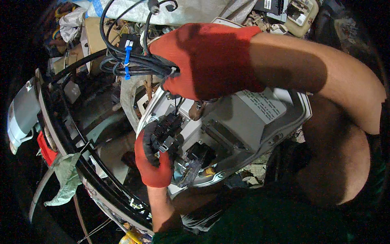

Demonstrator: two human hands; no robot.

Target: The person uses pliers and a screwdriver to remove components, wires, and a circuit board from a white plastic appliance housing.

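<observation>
My right hand [207, 61], in a red work glove, is closed round a bundle of black cables [140, 63]. A blue tie [127, 61] binds the bundle, and loose cable loops and plug ends stick up beyond it. Lower down, my left hand [153, 162], in a red glove with dark fingers, curls round a black plastic connector block [170, 125]. Thin dark wires rise from the block toward my right hand. Both hands are over a grey plastic housing [243, 118] with a white rim and a printed label [262, 106]. My right hand hides its far part.
A curved black and grey frame [65, 138] rings the left side, with a green cloth scrap [65, 179] hanging on it. A silver-white panel [24, 112] stands at far left. Beyond lie white sheeting [195, 12] and mixed scrap. My bare knee [337, 162] is at right.
</observation>
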